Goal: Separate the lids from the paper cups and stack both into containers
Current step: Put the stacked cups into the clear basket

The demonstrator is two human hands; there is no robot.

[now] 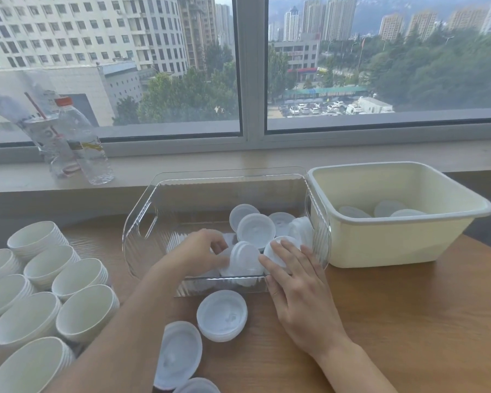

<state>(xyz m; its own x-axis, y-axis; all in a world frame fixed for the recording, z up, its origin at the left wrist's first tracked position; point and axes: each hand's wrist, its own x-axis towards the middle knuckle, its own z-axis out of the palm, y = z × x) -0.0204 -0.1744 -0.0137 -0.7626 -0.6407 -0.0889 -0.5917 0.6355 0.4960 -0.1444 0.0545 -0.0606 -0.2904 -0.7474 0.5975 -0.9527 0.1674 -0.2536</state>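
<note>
Two hands worked inside the clear bin [142,222] at frame centre in the head view: my left hand [196,252] curled round a stack of lids [245,258], my right hand [295,282] lay spread against it. More lids [221,314] waited on the worktop [408,321] below, paper cups [40,302] lower left. I judged the stack needed squaring between both palms before release, or it would topple.
</note>
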